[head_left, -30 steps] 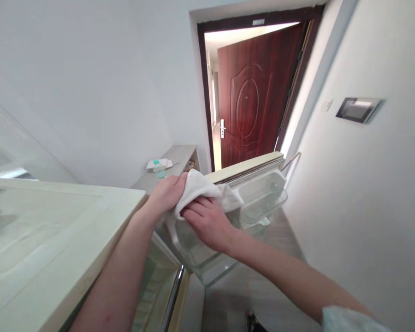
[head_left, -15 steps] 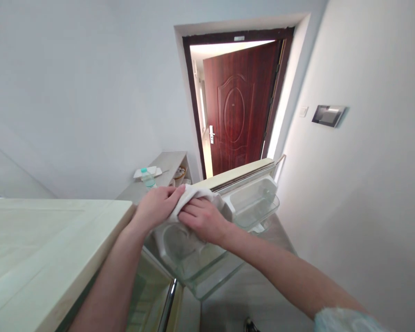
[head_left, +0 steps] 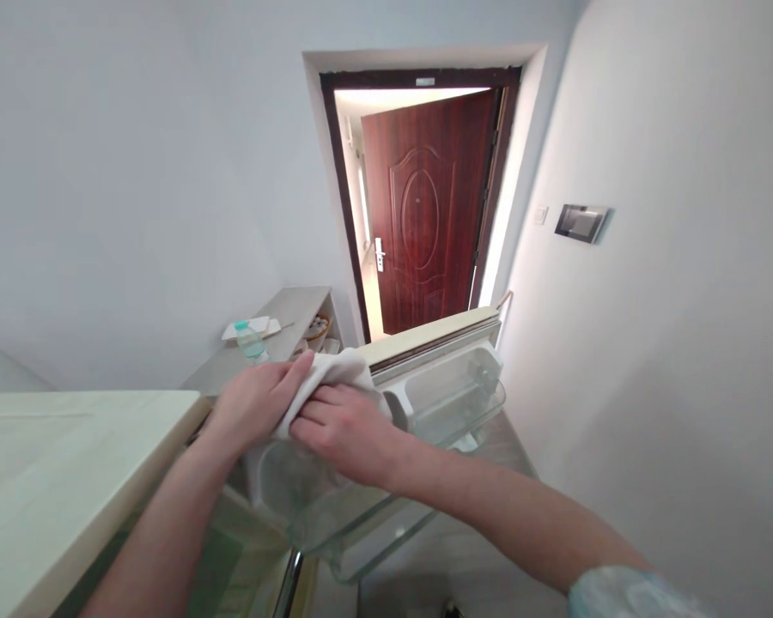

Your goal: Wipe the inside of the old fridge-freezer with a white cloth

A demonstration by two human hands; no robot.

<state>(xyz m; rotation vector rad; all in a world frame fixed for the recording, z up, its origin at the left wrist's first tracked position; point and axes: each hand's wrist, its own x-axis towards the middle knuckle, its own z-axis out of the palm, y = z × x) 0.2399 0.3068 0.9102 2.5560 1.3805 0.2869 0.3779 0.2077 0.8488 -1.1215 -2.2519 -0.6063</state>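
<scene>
Both of my hands grip a white cloth (head_left: pixel 335 371) bunched on the top edge of an open fridge door (head_left: pixel 435 337). My left hand (head_left: pixel 254 405) clutches the cloth's near left end. My right hand (head_left: pixel 341 431) presses down on it from the right, fingers curled over the fabric. Below the hands sit the door's clear plastic shelves (head_left: pixel 454 399), seen from above and holding nothing that I can see. The pale top of the fridge (head_left: pixel 57 468) fills the lower left.
A low grey shelf unit (head_left: pixel 283 319) stands against the left wall with a small green-capped bottle (head_left: pixel 251 341) and a white tray on it. Beyond it a dark red door (head_left: pixel 422 215) stands ajar. A wall panel (head_left: pixel 580 222) hangs on the right wall, close beside the fridge door.
My hands and the cloth have slid left along the door's top edge, towards the hinge. The view has swung right and down, so the doorway now sits further left.
</scene>
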